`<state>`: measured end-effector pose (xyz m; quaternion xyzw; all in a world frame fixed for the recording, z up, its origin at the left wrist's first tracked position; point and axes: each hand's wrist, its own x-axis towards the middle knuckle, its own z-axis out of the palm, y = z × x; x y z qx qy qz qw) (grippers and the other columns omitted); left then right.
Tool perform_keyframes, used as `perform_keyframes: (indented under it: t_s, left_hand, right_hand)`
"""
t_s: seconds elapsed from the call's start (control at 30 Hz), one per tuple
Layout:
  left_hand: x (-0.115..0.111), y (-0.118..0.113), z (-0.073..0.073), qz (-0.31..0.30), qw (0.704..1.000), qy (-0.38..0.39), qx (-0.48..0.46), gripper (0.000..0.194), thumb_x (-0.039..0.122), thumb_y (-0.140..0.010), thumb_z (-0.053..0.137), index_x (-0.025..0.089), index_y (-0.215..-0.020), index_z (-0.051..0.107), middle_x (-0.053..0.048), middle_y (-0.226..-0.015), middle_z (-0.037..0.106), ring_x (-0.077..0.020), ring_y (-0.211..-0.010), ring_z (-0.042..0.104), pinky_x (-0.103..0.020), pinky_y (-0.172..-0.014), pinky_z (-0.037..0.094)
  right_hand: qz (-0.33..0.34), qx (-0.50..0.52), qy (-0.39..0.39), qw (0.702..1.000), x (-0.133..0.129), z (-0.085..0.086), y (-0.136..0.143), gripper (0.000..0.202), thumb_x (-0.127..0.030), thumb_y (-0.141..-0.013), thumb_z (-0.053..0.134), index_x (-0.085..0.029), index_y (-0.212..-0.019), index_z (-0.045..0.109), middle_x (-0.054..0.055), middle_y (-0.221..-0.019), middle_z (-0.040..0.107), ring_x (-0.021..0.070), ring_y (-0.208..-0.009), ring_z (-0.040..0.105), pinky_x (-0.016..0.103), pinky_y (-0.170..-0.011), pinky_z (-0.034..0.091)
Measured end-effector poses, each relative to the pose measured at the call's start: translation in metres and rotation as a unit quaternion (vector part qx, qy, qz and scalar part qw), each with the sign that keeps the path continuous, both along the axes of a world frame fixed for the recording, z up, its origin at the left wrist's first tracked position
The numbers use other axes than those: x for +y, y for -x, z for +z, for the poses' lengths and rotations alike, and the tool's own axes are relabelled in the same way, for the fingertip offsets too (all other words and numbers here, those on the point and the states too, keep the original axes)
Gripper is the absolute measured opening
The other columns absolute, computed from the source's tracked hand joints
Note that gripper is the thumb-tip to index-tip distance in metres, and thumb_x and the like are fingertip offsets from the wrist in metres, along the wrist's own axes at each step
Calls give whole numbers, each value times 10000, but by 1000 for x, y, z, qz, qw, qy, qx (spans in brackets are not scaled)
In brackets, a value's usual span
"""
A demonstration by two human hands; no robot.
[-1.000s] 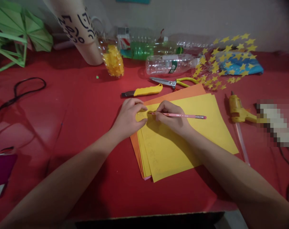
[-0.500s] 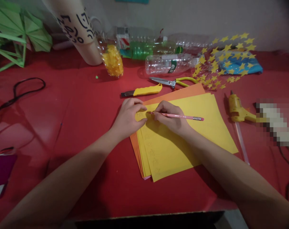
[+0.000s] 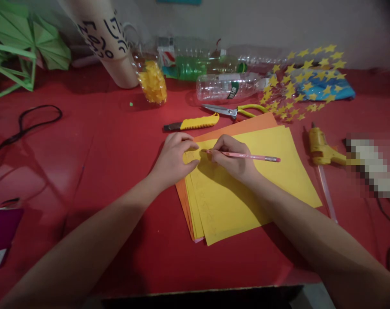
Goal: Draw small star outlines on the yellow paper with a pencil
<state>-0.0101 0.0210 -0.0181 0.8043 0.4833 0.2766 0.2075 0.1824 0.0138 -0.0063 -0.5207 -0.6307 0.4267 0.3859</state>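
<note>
A pink pencil (image 3: 255, 157) is pinched in my right hand (image 3: 234, 156), its point at the upper left part of the top yellow sheet (image 3: 246, 201). Resting on that sheet's left edge is my left hand (image 3: 175, 156), open, thumb and forefinger apart. Faint pencilled star outlines run down the left side of the sheet. Under it lie more yellow sheets and an orange sheet (image 3: 240, 126), with a bit of pink at the bottom corner. Just beyond my left hand is a yellow utility knife (image 3: 198, 123).
Behind the paper lie scissors (image 3: 220, 110), a clear bottle (image 3: 214, 87), a green bottle (image 3: 195, 66) and a ring of yellow stars (image 3: 289, 90). A glue gun (image 3: 320, 148) is at right. A tall cup (image 3: 117, 64) and a container of yellow pieces (image 3: 152, 86) stand at the back left.
My right hand and the pencil have shifted slightly to the right across the yellow sheet. My left hand stays in nearly the same place.
</note>
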Motion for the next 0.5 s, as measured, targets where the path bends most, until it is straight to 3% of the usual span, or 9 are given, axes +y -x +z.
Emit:
perform_keyframes:
  t_s: [0.5]
  left_hand:
    - [0,0,0,3,1000,2,0,230,160,-757,718,206,-967,635,-34,-1112,616,-247,-1126,541,-432,-1006,441]
  right_hand:
    - [-68,2,28,997,0,3,2,113,-211,-648,542,-227,-594,444,-56,-519,456,95,-489,400,243,-474,279]
